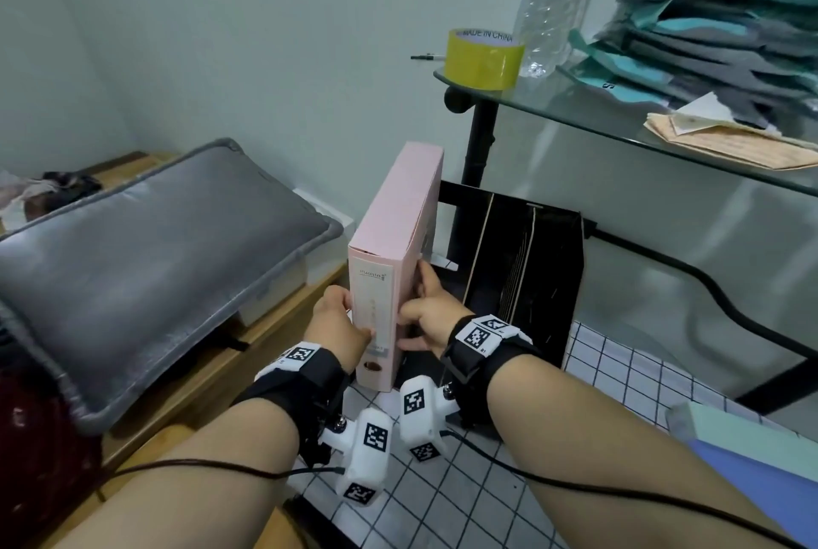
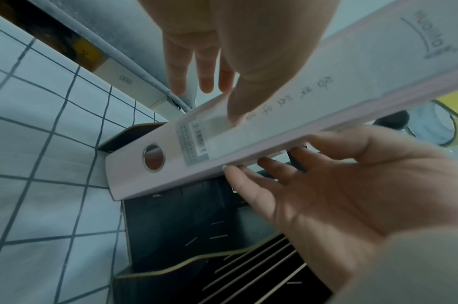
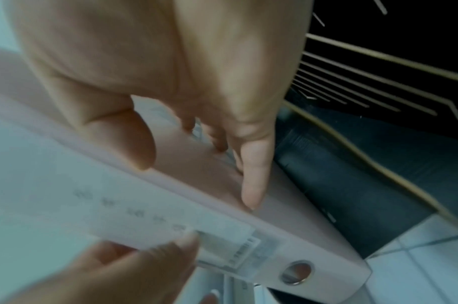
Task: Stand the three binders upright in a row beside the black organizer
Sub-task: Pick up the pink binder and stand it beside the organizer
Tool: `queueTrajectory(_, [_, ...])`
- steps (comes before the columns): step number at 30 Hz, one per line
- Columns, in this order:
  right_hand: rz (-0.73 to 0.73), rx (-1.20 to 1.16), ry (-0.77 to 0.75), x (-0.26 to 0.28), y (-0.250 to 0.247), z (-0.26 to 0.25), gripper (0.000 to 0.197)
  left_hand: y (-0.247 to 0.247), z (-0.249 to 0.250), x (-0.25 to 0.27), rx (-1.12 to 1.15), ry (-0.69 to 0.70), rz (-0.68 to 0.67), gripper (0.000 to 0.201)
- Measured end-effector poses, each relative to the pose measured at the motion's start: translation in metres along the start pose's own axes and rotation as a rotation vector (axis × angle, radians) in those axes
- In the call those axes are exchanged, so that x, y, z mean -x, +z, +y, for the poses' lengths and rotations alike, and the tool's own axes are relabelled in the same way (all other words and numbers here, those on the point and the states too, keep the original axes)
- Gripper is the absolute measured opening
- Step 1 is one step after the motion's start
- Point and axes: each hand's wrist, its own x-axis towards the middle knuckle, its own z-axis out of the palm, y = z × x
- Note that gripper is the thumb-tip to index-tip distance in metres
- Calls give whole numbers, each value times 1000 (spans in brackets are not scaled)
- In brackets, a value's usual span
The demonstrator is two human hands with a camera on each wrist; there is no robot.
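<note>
The left hand and right hand clasp one upright pale pink cardboard lever-arch binder from either side, fingers straight, thumbs on its spine. It stands just beside one black slotted desk organizer.

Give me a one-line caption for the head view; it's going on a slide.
Both hands, left hand and right hand, steady an upright pink binder beside the black organizer.

We see the pink binder wedged between the grey cushion and the black organizer, leaving narrow gaps, seemingly. The checked floor nearer us lies open.
</note>
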Motion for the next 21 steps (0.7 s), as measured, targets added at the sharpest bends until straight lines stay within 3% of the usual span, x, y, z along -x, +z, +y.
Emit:
queueTrajectory(4, [24,-41,-9,-2,1,-2,102,-4,-3,1,-17,-110,-57,36])
queueTrajectory(7, [52,-13,-34,3,-2,-4,101,-8,0,8,-37,-279,-231,22])
queueTrajectory(10, [117,26,-95,10,-12,-8,94,-6,2,19,16,-375,-406,23])
queueTrajectory(21, [215,-36,-202,72,-57,-15,81,24,57,62,164,-232,-507,25])
